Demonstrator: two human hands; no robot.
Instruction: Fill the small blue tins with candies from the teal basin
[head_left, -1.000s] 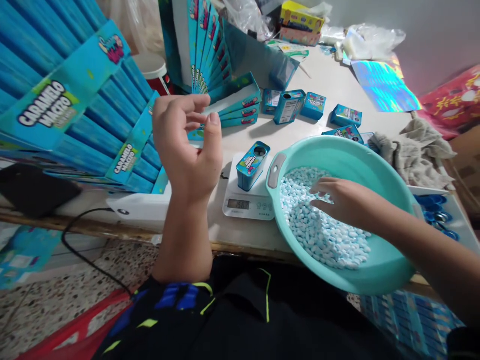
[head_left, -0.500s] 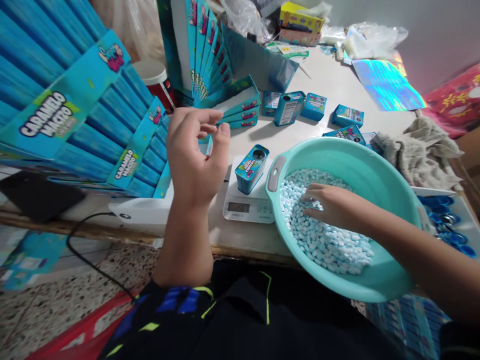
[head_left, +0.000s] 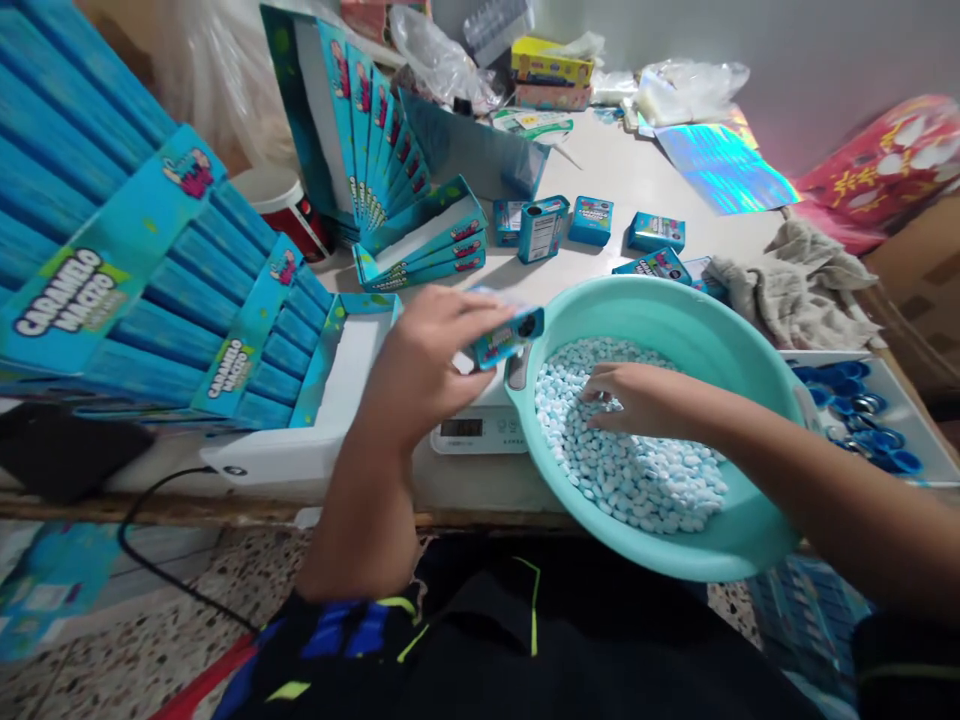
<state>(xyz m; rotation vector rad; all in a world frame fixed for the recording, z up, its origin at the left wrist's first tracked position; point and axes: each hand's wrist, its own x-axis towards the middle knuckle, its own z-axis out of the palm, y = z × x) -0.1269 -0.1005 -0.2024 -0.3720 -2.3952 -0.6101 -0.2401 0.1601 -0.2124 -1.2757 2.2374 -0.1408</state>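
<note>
I had the left hand (head_left: 424, 365) clamped around the small blue tin (head_left: 508, 336), which was tilted over the white scale (head_left: 480, 432) beside the rim of the teal basin (head_left: 675, 292). The right hand (head_left: 637, 400) lay inside the basin, fingers curled down into the pale blue candies (head_left: 637, 485). I could not tell whether they pinched any.

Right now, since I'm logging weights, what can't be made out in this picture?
- Head view: scale display digits, too small and blurred.
- Head view: tin contents; opening dark, left hand wraps its body.
- Head view: whether the right hand grips candies; its fingers curl down among them.
</note>
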